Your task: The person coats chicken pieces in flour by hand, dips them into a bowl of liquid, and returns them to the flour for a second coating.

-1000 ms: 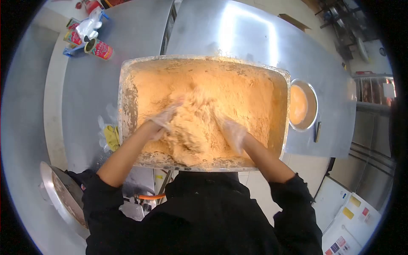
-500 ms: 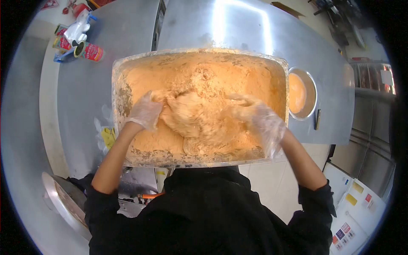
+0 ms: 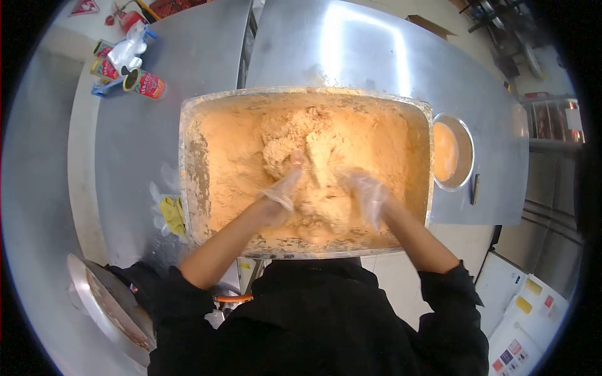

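A large rectangular metal tub point(image 3: 192, 150) holds orange-tinted flour point(image 3: 235, 156) and a heap of flour-coated pieces point(image 3: 282, 128) whose kind the coating hides. My left hand point(image 3: 287, 187), in a clear plastic glove, is in the middle of the tub against the coated pieces. My right hand point(image 3: 369, 191), gloved the same way, lies to the right of the heap, low in the flour. Both hands are smeared by motion and dusted with flour, so their fingers do not show clearly. Between them lie more coated pieces point(image 3: 326, 207).
Right of the tub stands a round metal bowl point(image 3: 465, 153) with orange liquid, near a small dark narrow object point(image 3: 475, 189). At the upper left are several cans point(image 3: 145, 84) and a white plastic bag point(image 3: 127, 50). A yellow cloth-like item point(image 3: 171, 214) lies by the tub's left side.
My left hand has moved right, from the tub's left side to its middle. My right hand has shifted slightly inward and down. The coated pieces have been tossed into a new heap.
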`<state>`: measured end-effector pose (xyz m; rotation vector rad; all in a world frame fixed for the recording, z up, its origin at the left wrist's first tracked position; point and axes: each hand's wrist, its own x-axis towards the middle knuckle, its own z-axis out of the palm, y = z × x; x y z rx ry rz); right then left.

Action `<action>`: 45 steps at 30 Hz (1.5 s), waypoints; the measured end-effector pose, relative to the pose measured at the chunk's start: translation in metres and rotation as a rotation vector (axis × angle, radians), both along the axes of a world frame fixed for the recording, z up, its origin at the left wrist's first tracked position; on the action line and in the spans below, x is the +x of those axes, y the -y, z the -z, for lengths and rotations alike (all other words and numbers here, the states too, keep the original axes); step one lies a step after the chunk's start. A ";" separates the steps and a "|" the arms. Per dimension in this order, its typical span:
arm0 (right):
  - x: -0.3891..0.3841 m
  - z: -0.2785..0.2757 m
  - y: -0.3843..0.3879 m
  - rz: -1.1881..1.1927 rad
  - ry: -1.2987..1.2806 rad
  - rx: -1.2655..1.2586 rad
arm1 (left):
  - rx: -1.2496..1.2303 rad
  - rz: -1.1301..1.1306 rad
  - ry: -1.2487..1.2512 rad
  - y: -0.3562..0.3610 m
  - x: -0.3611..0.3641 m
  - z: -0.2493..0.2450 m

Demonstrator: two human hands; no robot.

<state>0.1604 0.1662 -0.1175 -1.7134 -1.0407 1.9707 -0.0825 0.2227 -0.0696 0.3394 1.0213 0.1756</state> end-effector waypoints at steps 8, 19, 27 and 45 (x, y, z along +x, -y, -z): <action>-0.056 -0.131 -0.050 -0.341 0.441 0.330 | 2.025 1.275 -0.323 -0.054 -0.079 -0.005; 0.044 0.028 -0.099 0.701 0.139 -0.027 | 1.448 1.188 -1.255 -0.123 -0.049 0.018; -0.006 0.062 -0.108 0.500 -0.205 0.008 | 0.611 0.115 -0.400 -0.099 0.001 0.014; -0.082 -0.099 -0.036 -0.213 -0.100 0.407 | 1.185 0.025 -0.718 -0.036 0.011 -0.007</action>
